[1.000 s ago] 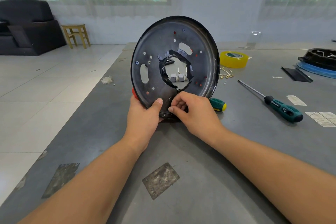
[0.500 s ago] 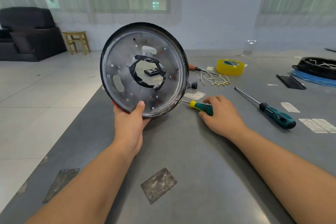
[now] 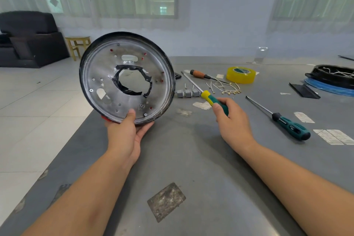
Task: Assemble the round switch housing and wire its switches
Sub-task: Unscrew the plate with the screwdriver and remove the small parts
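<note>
Screwdriver in the right hand is the new fact: half a second back that hand was only reaching for its green and yellow handle on the surface, and now the fingers wrap the handle with the shaft pointing away toward the far edge. The left hand grips the round housing plate by its lower rim, thumb on the face, and now holds it further left and tilted up off the surface. Judging by this, fastening a screw on the plate comes next. Right of the plate lie three small grey switches, then loose wires and a roll of yellow tape. Much further right, a black dish holds white wires; I cannot tell what else.
</note>
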